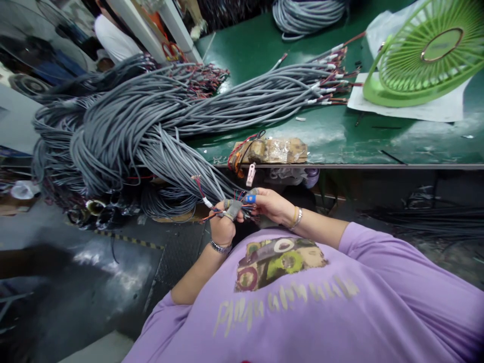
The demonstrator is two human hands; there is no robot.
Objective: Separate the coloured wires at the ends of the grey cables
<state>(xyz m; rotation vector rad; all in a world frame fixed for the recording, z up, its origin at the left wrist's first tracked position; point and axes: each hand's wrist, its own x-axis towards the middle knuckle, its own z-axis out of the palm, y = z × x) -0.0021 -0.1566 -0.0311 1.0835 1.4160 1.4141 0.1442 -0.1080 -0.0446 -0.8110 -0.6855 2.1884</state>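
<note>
Left hand point(222, 228) closed on thin multicoloured wires point(238, 195) of grey, round-jacketed cables point(189, 164) draping off a green bench point(325, 137); right hand point(274, 205) pinched alongside, hold unclear. Apparent step: handling wires; next calls for fingertip control.

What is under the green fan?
A creased white sheet shows around the base of the green fan, on the green tabletop. Directly beneath the base is hidden.

One green fan point(419, 55), one cable coil point(308, 15) and one taped block point(287, 150) are counted on the green surface point(242, 50). One pale tag point(251, 175) is counted. Gray cables point(185, 157) are present in dozens; no exact count can be established.
</note>
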